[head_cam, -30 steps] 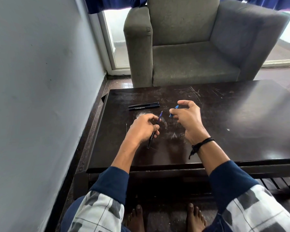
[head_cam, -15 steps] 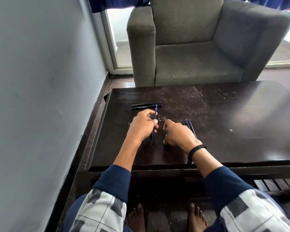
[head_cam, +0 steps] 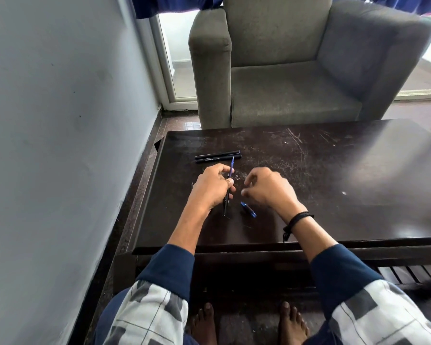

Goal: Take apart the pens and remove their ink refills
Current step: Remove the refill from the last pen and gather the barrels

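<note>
fingers (head_cam: 228, 181) of left hand (head_cam: 210, 186) closed around a pen (head_cam: 227, 195), black barrel slanting down to the table (head_cam: 334, 170), blue refill (head_cam: 232, 168) protruding from upper end toward the far side. lower tip of barrel at or just above the tabletop; contact cannot be confirmed. right hand (head_cam: 269, 188) beside it, palm down, fingers curled loosely and blurred; nothing visibly gripped, state of closure cannot be told with certainty. small blue pen part (head_cam: 248, 209) lying flat on table just below right hand, between the two wrists, apart from the held pen. two black pens (head_cam: 218, 156) lying side by side, touching, near far left of table, just beyond left hand, lengthwise across the view; white lettering on nearer one, illegible. thin pale object at left of left hand on tabletop, too small to identify. black wristband (head_cam: 297, 219) on right wrist. dark blue cuffs with checked sleeves on both arms. tabletop dark, scratched, with faint scuffing between the hands. grey armchair (head_cam: 284, 70) standing behind table. bare feet visible on floor below near edge of table.
</note>
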`<state>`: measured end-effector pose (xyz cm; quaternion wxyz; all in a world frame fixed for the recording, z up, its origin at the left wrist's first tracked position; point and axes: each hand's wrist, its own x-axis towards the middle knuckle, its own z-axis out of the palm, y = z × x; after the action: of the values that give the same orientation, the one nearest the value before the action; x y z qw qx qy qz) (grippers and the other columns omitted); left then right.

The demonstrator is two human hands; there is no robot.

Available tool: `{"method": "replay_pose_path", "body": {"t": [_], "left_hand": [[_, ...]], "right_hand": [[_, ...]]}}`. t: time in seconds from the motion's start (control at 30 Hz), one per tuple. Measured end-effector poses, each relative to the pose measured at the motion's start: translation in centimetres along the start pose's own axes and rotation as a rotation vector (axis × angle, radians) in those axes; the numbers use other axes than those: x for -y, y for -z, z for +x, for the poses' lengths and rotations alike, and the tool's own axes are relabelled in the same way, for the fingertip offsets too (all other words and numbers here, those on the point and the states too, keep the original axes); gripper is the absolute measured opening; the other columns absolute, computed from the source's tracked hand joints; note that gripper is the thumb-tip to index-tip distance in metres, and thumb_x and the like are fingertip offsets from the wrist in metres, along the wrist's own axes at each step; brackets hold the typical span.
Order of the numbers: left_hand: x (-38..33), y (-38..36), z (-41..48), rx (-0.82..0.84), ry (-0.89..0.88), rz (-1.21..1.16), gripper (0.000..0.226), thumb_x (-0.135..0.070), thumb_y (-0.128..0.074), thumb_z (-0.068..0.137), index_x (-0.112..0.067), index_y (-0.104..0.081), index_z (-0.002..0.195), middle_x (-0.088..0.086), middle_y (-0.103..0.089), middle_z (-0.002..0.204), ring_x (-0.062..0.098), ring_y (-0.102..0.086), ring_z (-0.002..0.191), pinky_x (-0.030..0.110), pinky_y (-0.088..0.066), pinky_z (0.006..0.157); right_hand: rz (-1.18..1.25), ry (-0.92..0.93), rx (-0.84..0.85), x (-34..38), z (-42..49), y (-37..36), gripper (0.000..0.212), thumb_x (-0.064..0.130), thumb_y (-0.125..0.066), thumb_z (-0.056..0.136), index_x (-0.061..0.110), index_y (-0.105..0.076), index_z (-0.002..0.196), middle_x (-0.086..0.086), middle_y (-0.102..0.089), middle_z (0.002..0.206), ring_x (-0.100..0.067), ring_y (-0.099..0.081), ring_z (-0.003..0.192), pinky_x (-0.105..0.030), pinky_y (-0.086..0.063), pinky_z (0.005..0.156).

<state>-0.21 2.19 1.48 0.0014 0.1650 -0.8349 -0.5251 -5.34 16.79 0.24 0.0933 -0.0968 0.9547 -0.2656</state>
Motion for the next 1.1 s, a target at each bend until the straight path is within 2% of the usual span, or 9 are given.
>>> {"method": "replay_pose_path", "body": {"t": [0.1,0.23,0.3,0.5,0.6,0.67,0.8,0.97,1.1], "left_hand": [[-0.2,0.1,-0.2,0.059,0.036,-0.094,0.022,-0.005,-0.055,0.1,-0.016,-0.065,0.117,0.011,-0.073,0.087,0.021,-0.069,0.071,0.039,-0.061,0.074],[-0.6,0.1,-0.6,0.142,0.043,-0.14,0.021,-0.005,-0.054,0.102,-0.022,-0.065,0.111,0.012,-0.072,0.089,0.02,-0.068,0.073,0.039,-0.061,0.074],[-0.7,0.2,-0.7,0.168,0.044,-0.146,0.023,-0.005,-0.053,0.102,-0.026,-0.063,0.105,0.012,-0.072,0.09,0.02,-0.069,0.075,0.041,-0.061,0.079],[-0.5,0.3,-0.6,0.202,0.024,-0.141,0.033,-0.004,-0.055,0.101,-0.018,-0.062,0.13,0.009,-0.073,0.086,0.02,-0.069,0.075,0.037,-0.062,0.075],[-0.7,0.1,-0.8,0.224,0.024,-0.146,0.028,-0.004,-0.056,0.101,-0.016,-0.063,0.125,0.008,-0.071,0.084,0.021,-0.068,0.077,0.043,-0.061,0.082],[-0.7,0.0,-0.8,0.249,0.03,-0.14,0.02,-0.005,-0.056,0.101,-0.012,-0.067,0.116,0.007,-0.07,0.083,0.019,-0.066,0.074,0.039,-0.061,0.077],[-0.6,-0.1,-0.7,0.283,0.029,-0.125,0.017,-0.005,-0.056,0.1,-0.011,-0.07,0.108,0.006,-0.069,0.081,0.014,-0.065,0.069,0.033,-0.059,0.072],[-0.7,0.0,-0.7,0.245,0.002,-0.151,0.019,-0.005,-0.056,0.101,-0.01,-0.069,0.115,0.008,-0.069,0.083,0.017,-0.066,0.071,0.033,-0.059,0.071],[-0.7,0.2,-0.7,0.24,0.003,-0.166,0.019,-0.004,-0.058,0.1,-0.009,-0.068,0.114,0.007,-0.069,0.08,0.015,-0.065,0.067,0.031,-0.058,0.069]], "right_hand": [[0.369,-0.042,-0.113,0.1,0.5,0.7,0.003,0.031,-0.073,0.082,0.029,-0.072,0.08,0.005,-0.074,0.086,-0.019,-0.07,0.082,-0.035,-0.058,0.08],[0.777,-0.048,0.014,0.8,-0.4,1.5,0.021,0.04,-0.075,0.089,0.02,-0.077,0.083,0.001,-0.072,0.08,-0.007,-0.058,0.059,-0.021,-0.049,0.057],[0.811,-0.047,0.032,0.9,-0.7,1.4,0.024,0.042,-0.078,0.086,0.019,-0.08,0.086,0.002,-0.075,0.082,-0.006,-0.055,0.058,-0.019,-0.045,0.054],[0.85,-0.096,0.008,0.7,-0.4,1.1,0.011,0.019,-0.082,0.084,0.01,-0.078,0.088,-0.003,-0.073,0.08,-0.009,-0.051,0.055,-0.018,-0.044,0.05],[0.883,-0.135,-0.003,0.8,-0.3,1.0,0.009,0.015,-0.081,0.082,0.007,-0.077,0.085,0.002,-0.069,0.069,-0.007,-0.049,0.052,-0.018,-0.042,0.047],[0.975,-0.17,-0.026,0.8,-0.1,1.2,0.007,0.013,-0.078,0.082,0.009,-0.074,0.079,0.005,-0.064,0.06,-0.007,-0.047,0.049,-0.017,-0.039,0.044],[1.104,-0.202,-0.121,0.2,0.5,2.0,0.011,0.016,-0.078,0.082,0.011,-0.069,0.078,0.001,-0.062,0.068,-0.008,-0.05,0.05,-0.019,-0.042,0.047],[0.995,-0.133,0.025,0.4,-0.3,1.1,0.015,0.025,-0.082,0.084,0.012,-0.075,0.084,0.001,-0.07,0.07,-0.003,-0.056,0.053,-0.02,-0.045,0.054],[1.045,-0.114,-0.023,0.6,-0.3,1.4,0.014,0.02,-0.078,0.089,0.01,-0.071,0.081,0.002,-0.069,0.065,-0.002,-0.057,0.05,-0.018,-0.043,0.05]]}}
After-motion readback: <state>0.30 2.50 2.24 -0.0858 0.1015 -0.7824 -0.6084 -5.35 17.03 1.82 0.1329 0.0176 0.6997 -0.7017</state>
